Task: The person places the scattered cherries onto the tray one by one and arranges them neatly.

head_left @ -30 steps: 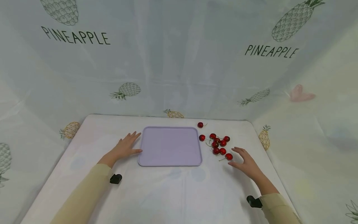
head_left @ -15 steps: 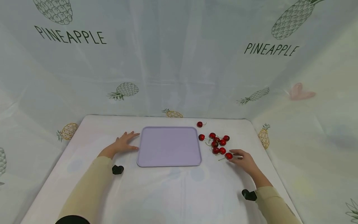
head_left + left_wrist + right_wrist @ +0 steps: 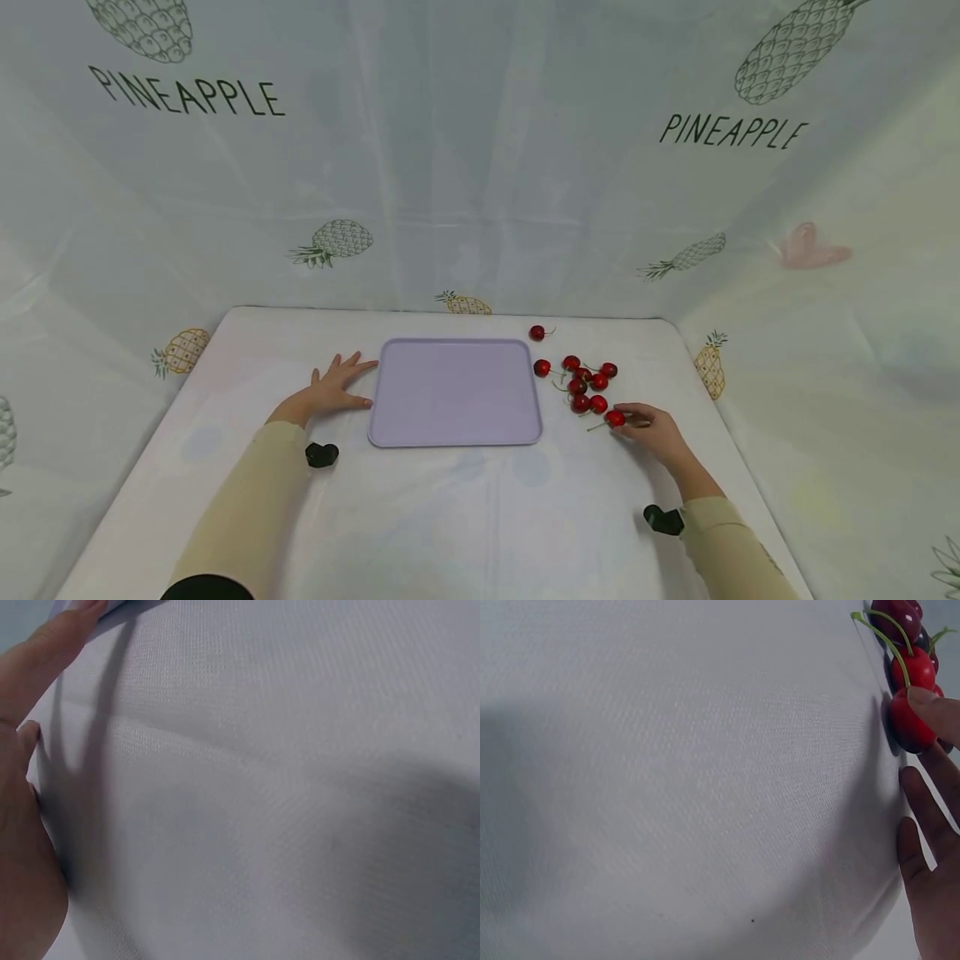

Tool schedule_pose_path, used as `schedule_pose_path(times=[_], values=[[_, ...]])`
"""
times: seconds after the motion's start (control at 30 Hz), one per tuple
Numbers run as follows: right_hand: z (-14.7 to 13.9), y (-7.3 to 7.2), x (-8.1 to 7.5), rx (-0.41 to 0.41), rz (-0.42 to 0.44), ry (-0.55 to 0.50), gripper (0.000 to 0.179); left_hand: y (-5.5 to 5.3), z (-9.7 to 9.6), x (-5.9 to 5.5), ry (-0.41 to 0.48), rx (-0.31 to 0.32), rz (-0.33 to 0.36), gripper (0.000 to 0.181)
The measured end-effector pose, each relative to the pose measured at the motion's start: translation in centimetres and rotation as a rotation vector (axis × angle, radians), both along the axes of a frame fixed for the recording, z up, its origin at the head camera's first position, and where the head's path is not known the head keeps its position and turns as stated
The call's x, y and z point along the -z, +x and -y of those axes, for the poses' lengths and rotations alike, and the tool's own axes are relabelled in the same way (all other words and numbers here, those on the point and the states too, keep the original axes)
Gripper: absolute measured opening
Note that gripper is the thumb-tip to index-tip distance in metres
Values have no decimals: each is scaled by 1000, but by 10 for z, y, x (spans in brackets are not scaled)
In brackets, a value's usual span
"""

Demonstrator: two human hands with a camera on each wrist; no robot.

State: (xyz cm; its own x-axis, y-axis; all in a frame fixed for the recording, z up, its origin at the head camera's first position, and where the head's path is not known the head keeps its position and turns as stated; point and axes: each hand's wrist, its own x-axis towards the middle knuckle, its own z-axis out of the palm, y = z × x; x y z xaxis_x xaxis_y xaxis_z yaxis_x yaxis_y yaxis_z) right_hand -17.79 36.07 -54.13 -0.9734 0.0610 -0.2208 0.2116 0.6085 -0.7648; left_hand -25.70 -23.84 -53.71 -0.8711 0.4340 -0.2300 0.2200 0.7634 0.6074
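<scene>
A red cherry (image 3: 614, 418) with a green stem lies at the near end of a loose cluster of cherries (image 3: 577, 387) on the table. My right hand (image 3: 656, 432) pinches it between thumb and fingers; in the right wrist view the thumb (image 3: 934, 712) presses against the cherry's side while the other fingers spread behind. Left of the cluster is a flat lilac tray (image 3: 455, 393) with a low rim. My left hand (image 3: 330, 392) is spread at the tray's left edge, and its thumb (image 3: 52, 652) reaches the tray's edge in the left wrist view.
One cherry (image 3: 537, 332) sits apart near the table's back edge. Another cherry (image 3: 542, 367) lies right beside the tray's right rim. A white cloth (image 3: 480, 517) covers the table, and a pineapple-printed curtain (image 3: 465, 167) hangs behind it.
My right hand has moved left and closed its thumb and fingers on the nearest cherry. The left hand has shifted slightly and stays by the tray.
</scene>
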Motion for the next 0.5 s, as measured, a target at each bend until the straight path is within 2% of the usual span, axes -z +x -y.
schedule_pose_path(times=[0.17,0.33,0.5], values=[[5,-3,1,15,-2,0,43,1,3,-2,9,5,14,87],[4,-3,2,10,-11,9,43,1,3,-1,19,0,17,87],[3,0,-1,1,-25,-24,42,1,-1,3,-2,-10,19,86]])
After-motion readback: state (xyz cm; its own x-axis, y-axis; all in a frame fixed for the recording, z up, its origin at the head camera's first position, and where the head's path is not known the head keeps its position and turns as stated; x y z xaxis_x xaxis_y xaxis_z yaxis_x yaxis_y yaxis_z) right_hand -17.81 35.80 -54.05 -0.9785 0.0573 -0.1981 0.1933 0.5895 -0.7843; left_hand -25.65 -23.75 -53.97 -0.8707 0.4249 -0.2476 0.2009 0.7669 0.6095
